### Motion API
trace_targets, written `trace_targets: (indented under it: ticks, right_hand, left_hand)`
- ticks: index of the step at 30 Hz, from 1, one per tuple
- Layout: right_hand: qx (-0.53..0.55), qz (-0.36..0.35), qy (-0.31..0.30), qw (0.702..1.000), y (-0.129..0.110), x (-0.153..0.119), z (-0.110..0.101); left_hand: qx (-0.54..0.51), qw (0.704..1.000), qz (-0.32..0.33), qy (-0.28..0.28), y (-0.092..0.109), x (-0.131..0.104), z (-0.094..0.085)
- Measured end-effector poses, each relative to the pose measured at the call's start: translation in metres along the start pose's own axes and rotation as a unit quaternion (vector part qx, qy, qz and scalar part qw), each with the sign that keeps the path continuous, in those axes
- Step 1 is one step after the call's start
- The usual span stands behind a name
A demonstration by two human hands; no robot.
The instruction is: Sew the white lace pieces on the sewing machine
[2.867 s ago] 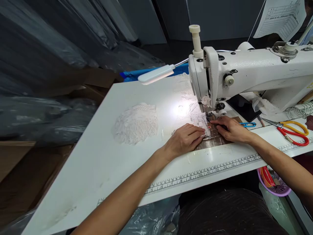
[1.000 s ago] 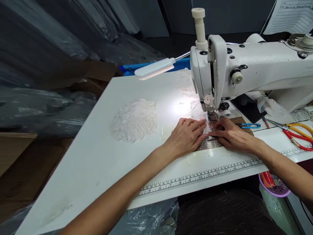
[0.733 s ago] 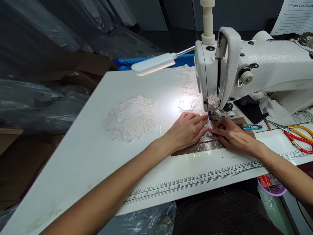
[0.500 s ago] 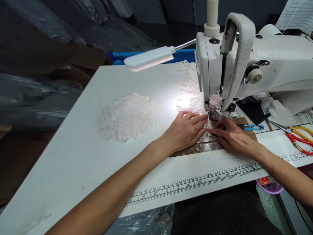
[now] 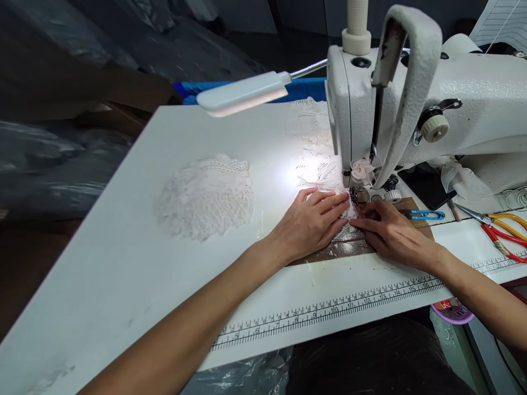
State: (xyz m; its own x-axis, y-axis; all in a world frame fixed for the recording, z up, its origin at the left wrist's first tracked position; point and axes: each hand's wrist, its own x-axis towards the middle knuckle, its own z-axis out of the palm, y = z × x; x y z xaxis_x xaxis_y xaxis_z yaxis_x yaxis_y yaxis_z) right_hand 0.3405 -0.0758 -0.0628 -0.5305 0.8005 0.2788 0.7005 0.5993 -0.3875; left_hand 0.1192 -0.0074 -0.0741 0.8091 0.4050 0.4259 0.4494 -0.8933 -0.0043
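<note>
Single head-worn view, forward and down over white table (image 5: pixel 123 230)

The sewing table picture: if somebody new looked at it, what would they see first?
Probably the big white sewing machine on the right, with a bright glow on the table beside it. Next, maybe the left hand and right hand close together at white lace by the needle area. The red-and-yellow-handled scissors stand out near the right edge.

Red-and-yellow scissors (image 5: pixel 487 219) lie near blue snips (image 5: pixel 424 215) and a black phone (image 5: pixel 428 184). Below the tabletop (image 5: pixel 123 263) sits a purple basket (image 5: pixel 458 317).
</note>
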Motion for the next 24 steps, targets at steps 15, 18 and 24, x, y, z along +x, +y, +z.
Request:
trace_targets:
  ticks: [15, 18, 24]
  right_hand:
    - [0.026, 0.010, 0.020, 0.999, -0.0010, -0.0004, 0.0010]
    - [0.022, 0.006, 0.023, 0.999, -0.0009, -0.0004, 0.0012]
    - [0.018, 0.015, 0.016, 1.000, -0.0005, -0.0002, 0.0016]
  left_hand:
    - [-0.026, 1.000, 0.013, -0.010, -0.0064, 0.0012, 0.0035]
    - [-0.029, 0.999, 0.010, -0.019, -0.0071, 0.0008, 0.0038]
    - [-0.027, 1.000, 0.010, -0.011, -0.0053, 0.0010, 0.0037]
